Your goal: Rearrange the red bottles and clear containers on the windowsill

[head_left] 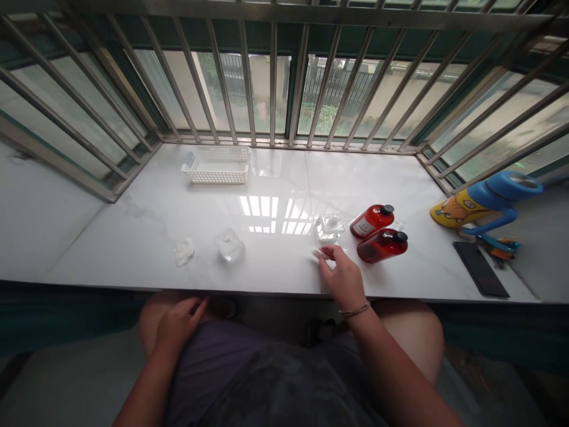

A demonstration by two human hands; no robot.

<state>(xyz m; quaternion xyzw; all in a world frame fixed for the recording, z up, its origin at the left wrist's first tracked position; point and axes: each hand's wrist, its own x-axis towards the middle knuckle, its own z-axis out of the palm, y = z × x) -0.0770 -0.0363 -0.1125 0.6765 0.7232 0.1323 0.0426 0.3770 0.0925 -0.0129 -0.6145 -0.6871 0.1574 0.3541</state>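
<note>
— Which of your hands is nearer the square glass jar (329,228)?
— Your right hand (345,276); the jar lies just beyond its fingertips, a touch to the right of them.
— And what do you have in that hand?
— You're pinching a small white piece (317,253) between thumb and fingers, on the near side of the jar; its long axis is too small to read.
— Your left hand (178,323)?
— On your thigh (153,311), farther from the jar, to its near left. Whether it's open or closed, I can't tell you.
</note>
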